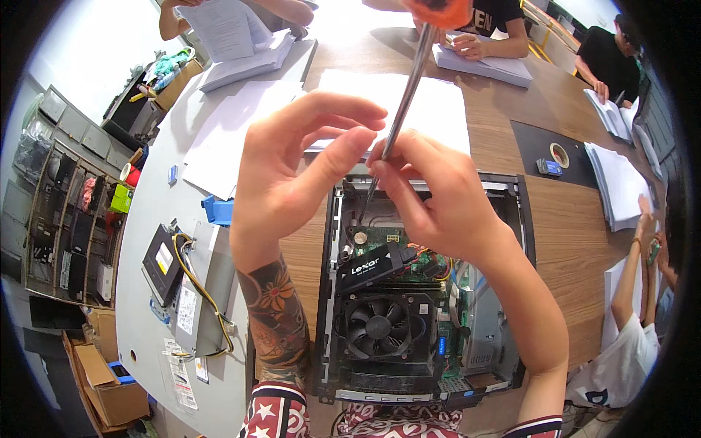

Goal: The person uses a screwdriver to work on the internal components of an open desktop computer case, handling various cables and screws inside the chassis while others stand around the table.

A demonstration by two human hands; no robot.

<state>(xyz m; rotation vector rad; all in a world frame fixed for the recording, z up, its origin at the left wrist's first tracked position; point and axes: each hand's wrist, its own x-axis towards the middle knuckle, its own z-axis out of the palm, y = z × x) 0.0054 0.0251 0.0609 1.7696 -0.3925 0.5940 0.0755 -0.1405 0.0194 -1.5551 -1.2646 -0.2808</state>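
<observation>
My right hand point(445, 197) pinches the metal shaft of a long screwdriver point(410, 87) with an orange handle. The shaft slants down, and its tip reaches in near the far left edge of an open computer case point(527, 241). Beside the shaft, my left hand point(292, 168) is raised with its fingers curved and the thumb apart, holding nothing. Under my hands lie a green circuit board point(380, 235), a black solid-state drive point(371, 269) resting at a tilt, and several cables. A black cooling fan point(378, 326) sits in the near half of the case.
On the left, a metal power supply point(201, 292) with cables lies by a black optical drive point(162, 264) and a blue plastic piece point(217, 210). Paper sheets point(438, 109) lie beyond the case. A tape roll point(559, 155) is at the right. Other people handle paper stacks point(485, 67) around the table.
</observation>
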